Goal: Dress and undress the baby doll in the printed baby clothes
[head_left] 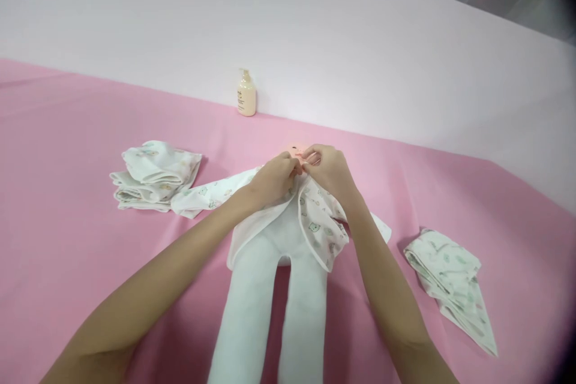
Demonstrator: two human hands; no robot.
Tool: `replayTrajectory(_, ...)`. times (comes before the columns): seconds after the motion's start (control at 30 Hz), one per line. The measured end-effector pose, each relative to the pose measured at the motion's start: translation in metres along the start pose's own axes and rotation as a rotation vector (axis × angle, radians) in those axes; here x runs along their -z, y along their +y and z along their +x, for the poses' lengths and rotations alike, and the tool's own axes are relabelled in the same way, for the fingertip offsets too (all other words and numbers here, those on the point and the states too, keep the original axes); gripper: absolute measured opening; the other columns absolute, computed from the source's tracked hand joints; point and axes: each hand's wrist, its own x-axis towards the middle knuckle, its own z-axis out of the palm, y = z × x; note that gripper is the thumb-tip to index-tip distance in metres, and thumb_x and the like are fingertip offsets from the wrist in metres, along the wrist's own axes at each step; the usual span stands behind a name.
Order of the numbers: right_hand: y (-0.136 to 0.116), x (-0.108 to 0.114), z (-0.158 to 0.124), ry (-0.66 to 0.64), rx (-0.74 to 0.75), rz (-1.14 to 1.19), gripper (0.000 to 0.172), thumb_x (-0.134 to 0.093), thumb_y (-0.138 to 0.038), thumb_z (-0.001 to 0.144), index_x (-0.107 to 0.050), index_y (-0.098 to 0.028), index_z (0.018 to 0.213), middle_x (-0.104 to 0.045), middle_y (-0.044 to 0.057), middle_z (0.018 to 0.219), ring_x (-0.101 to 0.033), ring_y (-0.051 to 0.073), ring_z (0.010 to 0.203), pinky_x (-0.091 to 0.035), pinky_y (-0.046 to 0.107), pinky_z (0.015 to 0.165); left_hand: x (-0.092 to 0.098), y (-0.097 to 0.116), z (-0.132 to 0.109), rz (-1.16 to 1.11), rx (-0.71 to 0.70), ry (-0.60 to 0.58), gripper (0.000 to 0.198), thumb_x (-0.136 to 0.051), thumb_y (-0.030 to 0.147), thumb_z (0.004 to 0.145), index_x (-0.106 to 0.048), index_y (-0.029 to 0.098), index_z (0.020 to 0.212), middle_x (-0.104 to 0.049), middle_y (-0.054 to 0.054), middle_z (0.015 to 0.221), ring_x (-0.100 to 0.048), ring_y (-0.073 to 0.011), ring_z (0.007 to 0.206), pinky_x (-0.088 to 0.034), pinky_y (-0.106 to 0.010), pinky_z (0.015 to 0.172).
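Our left hand [275, 177] and right hand [327, 171] meet fingertip to fingertip, both pinched narrow on the top edge of the printed garment [317, 222] that wraps the white doll [270, 288] lying directly below our wrists. A folded cloth pile [155, 177] sits left of our left hand, another folded cloth [452, 279] lower right of our right hand, a lotion bottle [246, 93] beyond both.

folded cloths [155, 177] left, bottle [246, 93] behind, open foreground
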Motion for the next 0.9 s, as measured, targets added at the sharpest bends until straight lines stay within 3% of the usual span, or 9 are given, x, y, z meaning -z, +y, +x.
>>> replayTrajectory(0.1, 0.0, -0.007, 0.003, 0.034, -0.001, 0.052, 0.017, -0.057, -0.012, 0.072, -0.069, -0.018, 0.084, -0.069, 0.003, 0.082, -0.062, 0.015, 0.073, -0.047, 0.026, 0.071, -0.001, -0.003, 0.002, -0.166, 0.092, 0.037, 0.019, -0.043, 0.012, 0.084, -0.061, 0.017, 0.079, -0.062, -0.006, 0.084, -0.059, -0.018, 0.074, -0.047, -0.031, 0.072)
replayTrajectory(0.3, -0.004, -0.014, 0.002, 0.014, 0.028, 0.07, 0.015, -0.06, -0.021, 0.079, -0.067, -0.019, 0.092, -0.068, 0.001, 0.073, -0.064, 0.016, 0.071, -0.046, 0.025, 0.067, -0.009, -0.01, 0.002, -0.697, 0.248, 0.12, 0.012, -0.051, 0.022, 0.085, -0.056, 0.019, 0.096, -0.062, 0.001, 0.073, -0.057, -0.0133, 0.064, -0.045, -0.025, 0.058)
replayTrajectory(0.53, -0.005, -0.01, -0.002, -0.019, 0.057, 0.117, 0.022, -0.059, -0.008, 0.073, -0.067, -0.019, 0.09, -0.071, 0.002, 0.082, -0.067, 0.017, 0.08, -0.048, 0.026, 0.075, -0.022, -0.005, -0.009, -0.545, 0.126, 0.363, 0.01, -0.054, 0.015, 0.084, -0.057, 0.02, 0.092, -0.068, -0.002, 0.087, -0.062, -0.0112, 0.074, -0.049, -0.023, 0.069)
replayTrajectory(0.7, -0.008, -0.01, -0.008, -0.025, 0.18, 0.046, 0.027, -0.051, -0.009, 0.077, -0.067, -0.02, 0.097, -0.07, 0.002, 0.087, -0.064, 0.016, 0.074, -0.046, 0.025, 0.07, -0.022, -0.008, -0.014, -0.542, 0.137, 0.372, 0.014, -0.05, 0.008, 0.083, -0.057, 0.019, 0.087, -0.067, -0.001, 0.084, -0.061, -0.0101, 0.071, -0.049, -0.022, 0.068)
replayTrajectory(0.9, -0.009, -0.009, -0.013, -0.029, 0.246, -0.047, 0.031, -0.044, -0.011, 0.084, -0.064, -0.02, 0.105, -0.067, 0.001, 0.081, -0.057, 0.013, 0.062, -0.04, 0.023, 0.061, -0.023, -0.007, -0.013, -0.542, 0.119, 0.37, 0.025, -0.042, 0.001, 0.079, -0.059, 0.017, 0.089, -0.069, -0.002, 0.092, -0.061, -0.0083, 0.069, -0.049, -0.021, 0.066)
